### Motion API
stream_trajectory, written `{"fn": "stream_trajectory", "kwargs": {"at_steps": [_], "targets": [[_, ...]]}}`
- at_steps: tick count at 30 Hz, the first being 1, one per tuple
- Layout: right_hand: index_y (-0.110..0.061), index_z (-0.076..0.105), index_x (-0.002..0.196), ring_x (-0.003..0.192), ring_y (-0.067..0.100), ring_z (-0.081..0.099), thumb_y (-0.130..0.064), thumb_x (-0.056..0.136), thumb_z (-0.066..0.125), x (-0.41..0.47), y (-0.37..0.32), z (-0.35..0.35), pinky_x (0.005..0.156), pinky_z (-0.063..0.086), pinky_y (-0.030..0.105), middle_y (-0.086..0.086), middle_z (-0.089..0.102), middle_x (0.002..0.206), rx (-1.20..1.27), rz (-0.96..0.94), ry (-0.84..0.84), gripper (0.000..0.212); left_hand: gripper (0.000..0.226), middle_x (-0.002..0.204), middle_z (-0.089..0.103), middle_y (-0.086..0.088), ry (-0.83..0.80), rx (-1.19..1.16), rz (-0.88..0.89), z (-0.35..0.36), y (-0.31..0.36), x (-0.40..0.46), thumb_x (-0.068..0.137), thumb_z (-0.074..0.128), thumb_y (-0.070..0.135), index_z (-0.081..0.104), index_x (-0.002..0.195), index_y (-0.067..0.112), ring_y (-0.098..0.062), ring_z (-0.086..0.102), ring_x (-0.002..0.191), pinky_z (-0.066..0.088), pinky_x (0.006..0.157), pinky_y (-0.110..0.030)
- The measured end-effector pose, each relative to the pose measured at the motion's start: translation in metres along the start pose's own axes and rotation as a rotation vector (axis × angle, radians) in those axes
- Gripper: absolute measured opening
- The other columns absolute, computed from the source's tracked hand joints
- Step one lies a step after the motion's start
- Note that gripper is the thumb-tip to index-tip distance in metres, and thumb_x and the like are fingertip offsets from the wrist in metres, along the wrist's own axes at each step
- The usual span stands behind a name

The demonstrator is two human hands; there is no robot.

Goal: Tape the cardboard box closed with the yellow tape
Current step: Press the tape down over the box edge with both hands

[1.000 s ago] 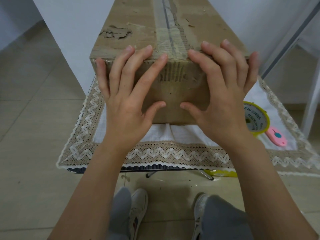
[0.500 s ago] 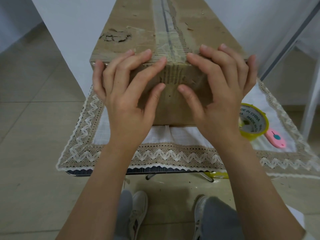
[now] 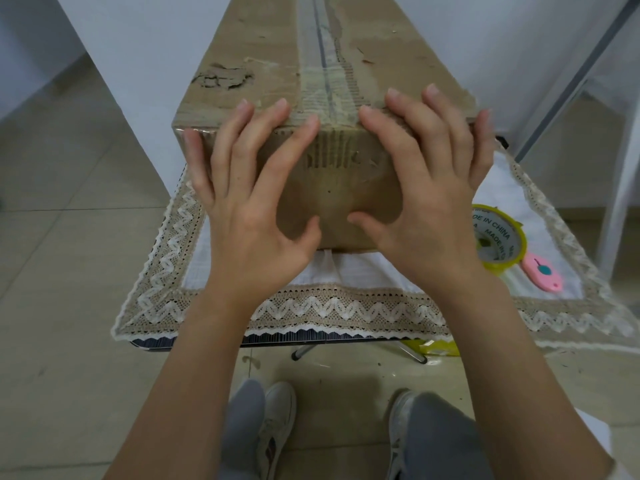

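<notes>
We press both palms flat on the near end face of the cardboard box (image 3: 332, 195), which stands on the lace-trimmed cloth (image 3: 311, 310); our left hand (image 3: 256, 216) and right hand (image 3: 426, 209) lie spread and apart, fingers hooked over the top edge, gripping nothing; tape already runs along the top seam towards twelve o'clock; the yellow tape roll (image 3: 498, 240) rests at three o'clock beside a pink cutter (image 3: 542, 276); smoothing the end seems all that remains.

The cardboard box (image 3: 263, 46) is looking brown. The tape roll (image 3: 498, 237) is showing yellow with dark letters. The little cutter (image 3: 541, 277) is pink. The white cloth (image 3: 381, 271) is wearing a tan zigzag lace edge.
</notes>
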State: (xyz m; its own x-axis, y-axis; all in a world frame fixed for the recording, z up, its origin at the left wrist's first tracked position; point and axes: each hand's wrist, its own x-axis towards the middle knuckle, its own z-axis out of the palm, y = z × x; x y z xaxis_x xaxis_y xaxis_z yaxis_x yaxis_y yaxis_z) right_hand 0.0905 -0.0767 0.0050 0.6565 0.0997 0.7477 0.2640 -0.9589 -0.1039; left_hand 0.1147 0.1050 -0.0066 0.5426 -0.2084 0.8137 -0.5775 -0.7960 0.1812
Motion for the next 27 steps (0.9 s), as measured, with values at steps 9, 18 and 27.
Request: {"fn": "stream_trajectory", "kwargs": {"at_steps": [9, 18, 27], "targets": [[-0.018, 0.047, 0.144, 0.148, 0.026, 0.028, -0.030, 0.068, 0.084, -0.006, 0.017, -0.019, 0.123, 0.009, 0.045, 0.007, 0.038, 0.156, 0.100, -0.049, -0.011, 0.085, 0.072, 0.155, 0.032, -0.016, 0.074, -0.047, -0.121, 0.011, 0.029, -0.005, 0.075, 0.077, 0.030, 0.048, 0.140, 0.019, -0.037, 0.019, 0.148, 0.003, 0.118, -0.061], [-0.021, 0.050, 0.141, 0.146, 0.019, 0.032, -0.034, 0.072, 0.081, -0.012, 0.012, -0.014, 0.119, 0.005, 0.054, -0.001, 0.043, 0.153, 0.130, 0.014, 0.050, 0.077, 0.064, 0.138, 0.052, -0.005, 0.170, 0.008, -0.229, 0.018, 0.027, 0.003, 0.077, 0.075, 0.058, 0.060, 0.131, 0.027, -0.025, 0.035, 0.138, 0.016, 0.115, -0.058], [-0.020, 0.051, 0.140, 0.144, 0.021, 0.034, -0.046, 0.069, 0.081, -0.012, 0.002, -0.005, 0.115, 0.020, 0.057, -0.001, 0.046, 0.149, 0.173, 0.084, 0.101, 0.081, 0.045, 0.136, 0.052, 0.002, 0.147, -0.049, -0.235, 0.010, 0.022, 0.002, 0.086, 0.072, 0.043, 0.061, 0.129, 0.034, -0.022, 0.036, 0.135, 0.021, 0.109, -0.060]]}}
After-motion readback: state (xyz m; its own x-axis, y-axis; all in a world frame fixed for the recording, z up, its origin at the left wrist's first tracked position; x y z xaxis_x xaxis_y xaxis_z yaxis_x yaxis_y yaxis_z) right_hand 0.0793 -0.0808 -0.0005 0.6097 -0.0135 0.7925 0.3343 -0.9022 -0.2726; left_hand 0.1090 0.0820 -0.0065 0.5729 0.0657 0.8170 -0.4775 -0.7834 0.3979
